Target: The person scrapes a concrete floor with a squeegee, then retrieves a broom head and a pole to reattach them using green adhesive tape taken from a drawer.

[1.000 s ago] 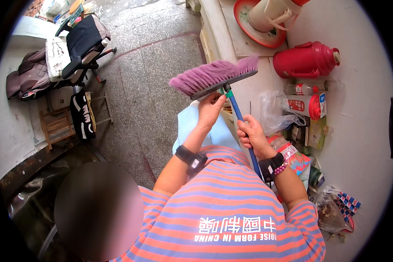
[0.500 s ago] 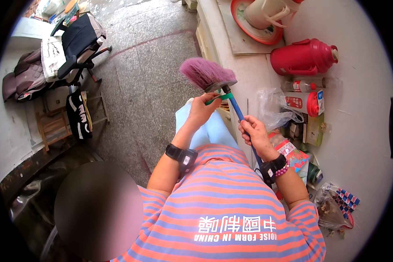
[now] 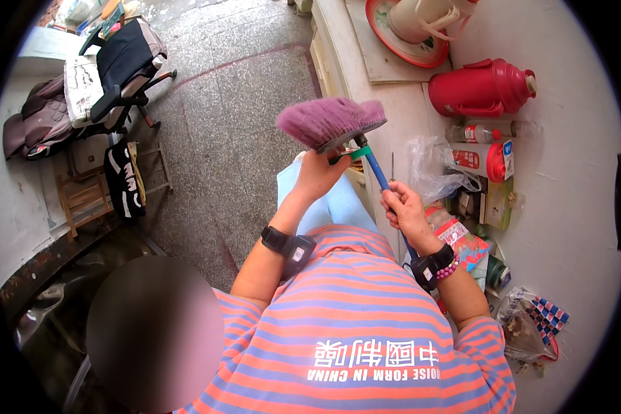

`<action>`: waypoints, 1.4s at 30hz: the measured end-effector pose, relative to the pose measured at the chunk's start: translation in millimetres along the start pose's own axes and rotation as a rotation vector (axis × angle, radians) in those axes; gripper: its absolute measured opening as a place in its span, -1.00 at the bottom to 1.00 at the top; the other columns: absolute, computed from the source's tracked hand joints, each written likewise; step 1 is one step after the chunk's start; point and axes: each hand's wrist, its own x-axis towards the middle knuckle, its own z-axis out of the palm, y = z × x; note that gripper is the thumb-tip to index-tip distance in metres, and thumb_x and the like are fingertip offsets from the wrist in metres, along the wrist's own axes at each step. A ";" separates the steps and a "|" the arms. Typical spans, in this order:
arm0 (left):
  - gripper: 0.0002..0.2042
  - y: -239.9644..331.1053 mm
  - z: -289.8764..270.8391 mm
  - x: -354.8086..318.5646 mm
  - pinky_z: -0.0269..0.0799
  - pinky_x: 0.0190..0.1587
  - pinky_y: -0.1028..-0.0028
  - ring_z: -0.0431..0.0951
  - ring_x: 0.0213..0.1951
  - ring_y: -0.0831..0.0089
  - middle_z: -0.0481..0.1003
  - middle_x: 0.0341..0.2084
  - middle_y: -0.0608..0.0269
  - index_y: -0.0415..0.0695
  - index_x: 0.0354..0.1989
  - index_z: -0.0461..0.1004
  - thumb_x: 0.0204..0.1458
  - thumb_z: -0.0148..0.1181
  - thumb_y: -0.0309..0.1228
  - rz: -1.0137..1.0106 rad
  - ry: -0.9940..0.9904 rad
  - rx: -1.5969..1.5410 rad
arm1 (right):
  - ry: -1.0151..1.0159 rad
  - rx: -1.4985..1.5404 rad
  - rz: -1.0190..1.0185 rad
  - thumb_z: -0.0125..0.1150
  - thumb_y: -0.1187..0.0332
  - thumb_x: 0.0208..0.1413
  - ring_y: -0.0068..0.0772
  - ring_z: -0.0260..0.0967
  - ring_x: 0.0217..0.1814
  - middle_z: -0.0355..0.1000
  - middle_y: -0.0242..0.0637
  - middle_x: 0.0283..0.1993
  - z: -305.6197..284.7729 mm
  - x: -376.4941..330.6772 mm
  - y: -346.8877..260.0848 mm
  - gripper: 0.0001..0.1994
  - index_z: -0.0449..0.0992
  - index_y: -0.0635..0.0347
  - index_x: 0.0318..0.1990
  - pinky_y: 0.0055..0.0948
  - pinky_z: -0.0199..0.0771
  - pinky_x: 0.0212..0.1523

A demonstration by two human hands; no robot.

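A broom with fluffy purple bristles [image 3: 330,123] is held up in front of me, its head raised and the blue handle [image 3: 376,172] slanting down toward my right side. Closed around that handle is my right hand [image 3: 407,212]. A green strip like tape [image 3: 360,152] circles the handle just below the broom head. My left hand [image 3: 317,174] is closed at the loose side of this strip, just under the bristles; its fingertips are partly hidden behind the broom head's edge. The handle's lower end disappears beside my right wrist.
On my right, a white surface [image 3: 400,103] carries a red thermos flask [image 3: 479,88], a clear plastic bag [image 3: 431,169], a bottle [image 3: 481,133] and several packages. An office chair [image 3: 131,65] and a small wooden stool [image 3: 86,200] stand left on the speckled floor [image 3: 214,131].
The broom head has turned, so its bristles now spread wider and more level. My left hand has rolled over beneath it, hiding more of the green strip. My right hand keeps its grip.
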 end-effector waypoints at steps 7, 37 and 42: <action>-0.75 -5.9 -2.6 8.4 0.32 -0.34 0.57 0.43 -0.32 0.64 0.51 -0.34 0.35 -0.23 -0.15 0.52 0.05 0.09 -0.38 -0.358 -0.381 -0.389 | 0.029 -0.062 -0.048 0.06 0.38 0.21 -0.77 0.09 -0.68 0.28 -0.51 -0.54 0.9 -0.2 1.3 -0.89 0.36 0.19 -0.19 -0.72 0.04 -0.71; -0.79 19.4 22.4 0.3 0.18 -0.57 0.60 0.28 -0.62 0.74 0.39 -0.72 0.49 -0.27 -0.41 0.60 0.02 0.23 -0.33 -0.174 0.192 -0.006 | -0.316 0.353 0.284 -0.12 0.18 0.33 -0.81 -0.16 -0.74 0.02 -0.61 -0.61 -1.5 -3.1 -10.5 -0.79 0.31 0.11 -0.22 -0.77 -0.13 -0.80; -0.77 10.4 33.0 -0.2 0.17 -0.56 0.63 0.26 -0.61 0.73 0.38 -0.65 0.53 -0.28 -0.32 0.58 0.10 0.18 -0.32 -0.140 0.222 -0.224 | -0.442 0.572 0.354 -0.18 0.16 0.35 -0.81 -0.17 -0.75 0.01 -0.60 -0.63 -7.0 2.7 -4.6 -0.76 0.31 0.12 -0.17 -0.79 -0.08 -0.81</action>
